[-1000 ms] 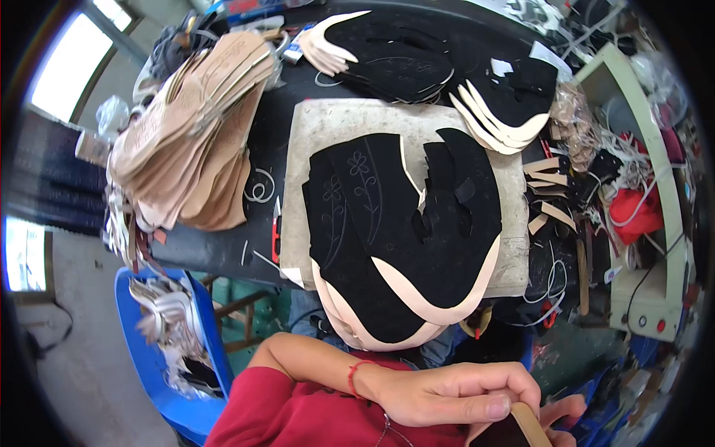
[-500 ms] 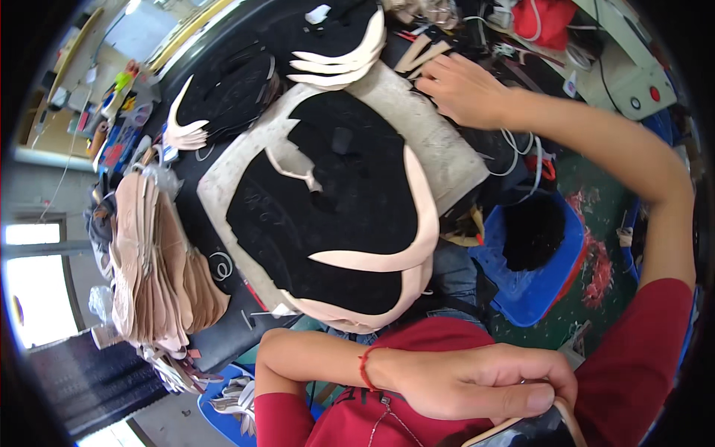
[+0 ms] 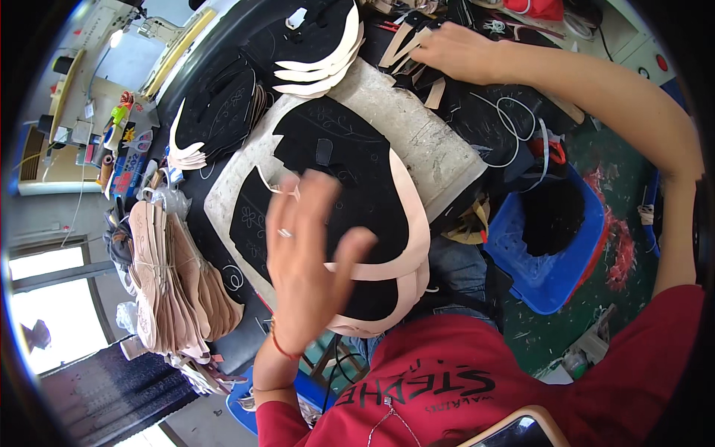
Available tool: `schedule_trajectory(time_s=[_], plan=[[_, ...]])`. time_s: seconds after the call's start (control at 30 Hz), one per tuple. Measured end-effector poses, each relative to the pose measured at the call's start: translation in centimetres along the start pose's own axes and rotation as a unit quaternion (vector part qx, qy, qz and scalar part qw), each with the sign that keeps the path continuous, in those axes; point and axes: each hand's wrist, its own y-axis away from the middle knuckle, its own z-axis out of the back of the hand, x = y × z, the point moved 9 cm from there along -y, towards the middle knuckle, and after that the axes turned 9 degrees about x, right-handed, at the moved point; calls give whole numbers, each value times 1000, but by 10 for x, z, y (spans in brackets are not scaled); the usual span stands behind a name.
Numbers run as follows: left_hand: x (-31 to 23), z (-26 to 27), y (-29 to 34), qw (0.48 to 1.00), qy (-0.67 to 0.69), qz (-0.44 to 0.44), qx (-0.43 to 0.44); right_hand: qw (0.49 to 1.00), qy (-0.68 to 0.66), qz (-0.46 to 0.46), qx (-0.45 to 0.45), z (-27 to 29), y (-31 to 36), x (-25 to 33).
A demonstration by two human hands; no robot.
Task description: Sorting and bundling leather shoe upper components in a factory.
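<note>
The left hand, fingers spread, is over the black panels, which lie on the pale board and overhang its near edge. The right hand is at the tan strips (whether gripping one, I cannot tell).

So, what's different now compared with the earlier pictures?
The left hand has let go of the tan-rimmed phone and moved forward and left, over the black cut pieces. The right hand went from beside the phone to the tan strips. The black cut pieces stayed on the pale board.
</note>
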Motion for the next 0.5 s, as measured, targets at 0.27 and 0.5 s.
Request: schedule_trajectory(time_s=[0.27, 0.5], plan=[[69, -26, 3, 986, -53, 160, -6, 935, -218, 61, -275, 111, -22, 95], [89, 72, 38, 918, 303, 247, -66, 806, -480, 54, -342, 150, 21, 92]])
